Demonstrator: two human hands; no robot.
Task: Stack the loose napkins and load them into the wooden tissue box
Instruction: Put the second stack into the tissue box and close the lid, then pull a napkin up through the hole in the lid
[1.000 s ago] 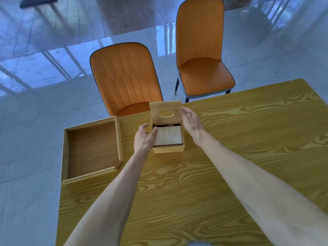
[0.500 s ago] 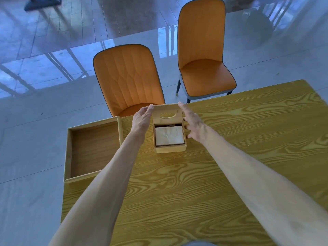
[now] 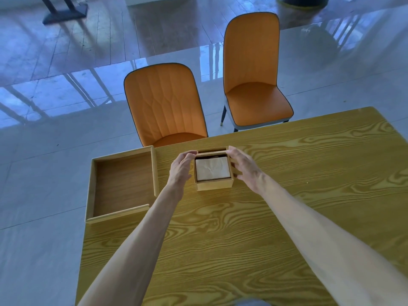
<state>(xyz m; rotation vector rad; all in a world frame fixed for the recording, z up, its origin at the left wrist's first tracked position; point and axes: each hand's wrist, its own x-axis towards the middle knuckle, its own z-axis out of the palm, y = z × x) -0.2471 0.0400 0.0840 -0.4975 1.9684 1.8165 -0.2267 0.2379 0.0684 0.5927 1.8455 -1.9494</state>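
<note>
A small wooden tissue box [image 3: 214,186] stands on the yellow wood-grain table, near its far edge. A stack of pale napkins [image 3: 212,169] fills the box. The box's lid [image 3: 211,151] is hinged at the back and leans forward over the opening, so I see it nearly edge-on. My left hand [image 3: 181,166] is at the box's left side with its fingertips on the lid's left end. My right hand [image 3: 242,166] mirrors it, fingertips on the lid's right end.
A shallow square wooden tray [image 3: 155,171] lies to the left of the box, overhanging the table's left edge. Two orange chairs [image 3: 165,102] [image 3: 254,85] stand beyond the far edge. The table [image 3: 309,173] stretches right and toward me.
The lid stood upright with its oval slot facing me and now tips forward over the napkins. Both hands rose from the box's sides to the lid's ends. My view shifted.
</note>
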